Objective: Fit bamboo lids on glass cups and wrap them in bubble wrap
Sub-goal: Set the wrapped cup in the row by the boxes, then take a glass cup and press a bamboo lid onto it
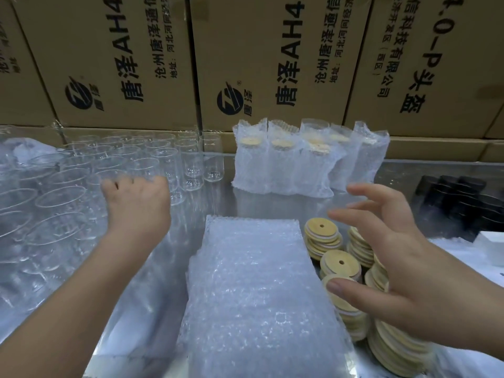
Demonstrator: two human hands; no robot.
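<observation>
Stacked clear bubble-wrap sheets (253, 296) lie at the front edge of the tabletop (275, 205); round bamboo lids (347, 268) are stacked just right of them. Right hand (395, 263) hovers above the lids, fingers spread. Left hand (139, 203) curls among clear glass cups (191, 162) at left; grip indeterminable

The wrap (253, 296) lies in a stack straight before me on the table (409, 173). Lids (341, 266) sit in stacks just right of it, crowded against one another. Cups (188, 162) stand in rows to the left, running back to the cartons (259, 64) that wall the far edge. Wrapped cups (300, 165) stand in a row behind the wrap, right of the bare cups and before the cartons. Parts (463, 203) are piled far right, behind the lids. My left hand (139, 200) is over the near cups, and my right hand (395, 255) is above the lids.
</observation>
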